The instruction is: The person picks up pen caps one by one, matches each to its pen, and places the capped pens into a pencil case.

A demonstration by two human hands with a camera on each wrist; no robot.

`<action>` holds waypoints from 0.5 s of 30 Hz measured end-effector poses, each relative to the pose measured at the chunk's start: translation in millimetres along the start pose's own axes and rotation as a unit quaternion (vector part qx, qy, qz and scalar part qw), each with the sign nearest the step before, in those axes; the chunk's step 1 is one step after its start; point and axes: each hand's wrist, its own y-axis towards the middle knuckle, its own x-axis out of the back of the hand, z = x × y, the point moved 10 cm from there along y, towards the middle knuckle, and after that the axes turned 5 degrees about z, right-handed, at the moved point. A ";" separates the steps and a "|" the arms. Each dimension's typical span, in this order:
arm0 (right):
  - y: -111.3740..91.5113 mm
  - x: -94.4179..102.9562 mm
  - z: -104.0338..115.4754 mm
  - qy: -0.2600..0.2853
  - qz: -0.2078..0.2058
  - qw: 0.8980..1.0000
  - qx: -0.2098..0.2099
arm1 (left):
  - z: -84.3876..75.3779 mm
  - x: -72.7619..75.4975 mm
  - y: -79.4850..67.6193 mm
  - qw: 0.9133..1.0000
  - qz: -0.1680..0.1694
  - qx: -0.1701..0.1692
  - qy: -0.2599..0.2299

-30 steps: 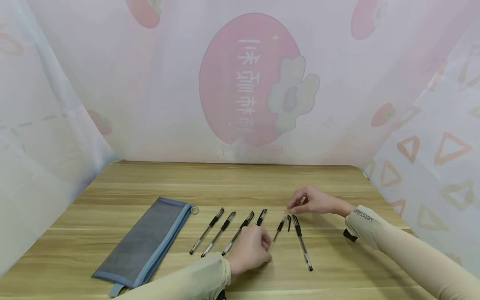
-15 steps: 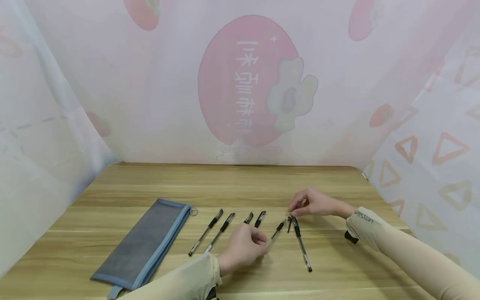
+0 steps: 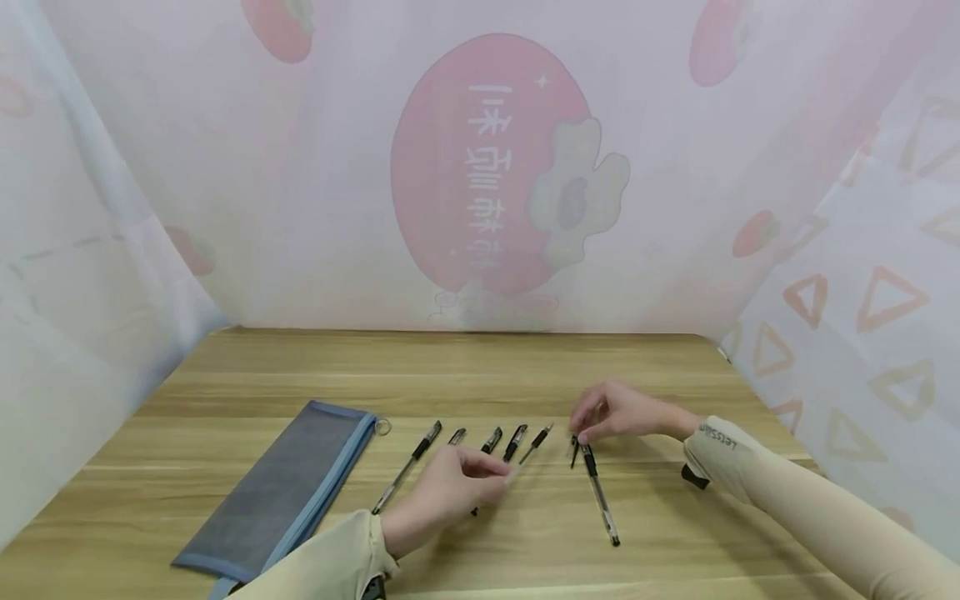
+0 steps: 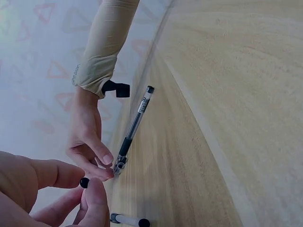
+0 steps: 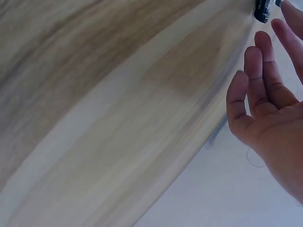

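In the head view my left hand [image 3: 450,492] pinches the rear of an uncapped gel pen [image 3: 536,443], its bare tip pointing away to the upper right. The left wrist view shows the pen's black end [image 4: 84,183] between thumb and fingertips. To the right, my right hand [image 3: 626,411] pinches a small clear pen cap with a black clip [image 3: 574,452] at its thumb and fingertips. The cap is apart from the pen tip. A capped gel pen [image 3: 602,496] lies just under the right thumb. The right wrist view shows the other fingers loosely spread.
Several capped gel pens [image 3: 420,448] lie in a row on the wooden table [image 3: 675,533], partly hidden by the left hand. A grey-blue mesh zip pouch [image 3: 277,483] with a ring lies at left. A printed cloth [image 3: 337,208] hangs behind the table.
My left hand has moved left with the uncapped pen, and the pen's tip has come away from the cap. The right hand has stayed nearly in place.
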 end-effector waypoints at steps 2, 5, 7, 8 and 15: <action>1.0 -1.9 0.7 -0.001 0.005 1.000 0.004 | 0.2 0.6 -2.3 1.000 0.008 -0.002 -0.018; 2.5 -3.5 0.4 -0.005 0.011 1.000 0.000 | -0.1 1.8 -4.4 0.999 0.013 -0.006 -0.032; 3.6 -4.4 -1.0 -0.011 0.014 1.000 -0.008 | -0.5 2.7 -5.0 0.999 0.013 -0.010 -0.035; 4.4 -4.8 -1.8 -0.014 0.016 1.000 -0.012 | -0.5 3.1 -5.2 0.999 0.012 -0.011 -0.036; 12.8 -8.8 -5.6 -0.024 0.029 0.999 -0.030 | 2.5 5.4 -7.0 0.999 0.007 0.000 -0.041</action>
